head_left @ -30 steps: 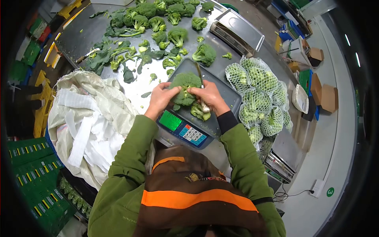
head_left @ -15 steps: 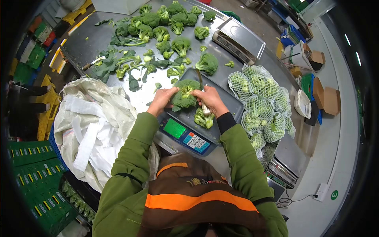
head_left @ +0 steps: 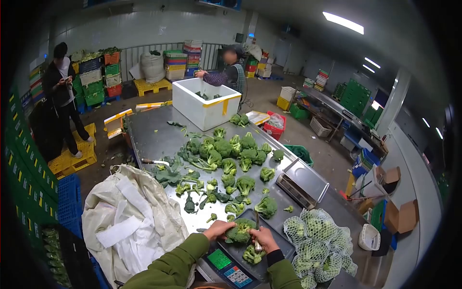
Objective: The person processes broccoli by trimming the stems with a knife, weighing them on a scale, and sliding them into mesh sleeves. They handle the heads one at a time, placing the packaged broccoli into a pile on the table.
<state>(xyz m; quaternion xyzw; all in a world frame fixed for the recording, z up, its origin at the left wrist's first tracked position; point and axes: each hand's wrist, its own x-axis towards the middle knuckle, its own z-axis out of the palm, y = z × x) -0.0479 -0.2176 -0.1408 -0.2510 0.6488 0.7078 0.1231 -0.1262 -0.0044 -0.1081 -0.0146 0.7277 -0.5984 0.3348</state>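
My left hand [head_left: 218, 230] grips the left side of a broccoli head [head_left: 239, 232] over the grey tray [head_left: 285, 247] of a digital scale [head_left: 231, 269]. In my right hand [head_left: 264, 239] is a knife [head_left: 257, 219], its blade pointing away from me and its pale handle under my palm. The right fingertips touch the broccoli's right side. A smaller broccoli piece [head_left: 252, 255] lies on the tray just below my hands. Loose broccoli heads [head_left: 224, 148] and cut leaves [head_left: 168, 176] spread over the metal table beyond.
Net-bagged broccoli [head_left: 317, 241] is piled at right, near a second scale [head_left: 305, 180]. A white sack [head_left: 130, 216] stands at left. Another knife [head_left: 155, 162] lies by the table's left edge. Behind a foam box [head_left: 207, 108] a co-worker [head_left: 231, 72] reaches in; another person [head_left: 62, 96] stands left.
The view has tilted up, bringing the foam box, both people and the room into sight. My hands keep the broccoli and knife in nearly the same place over the tray.
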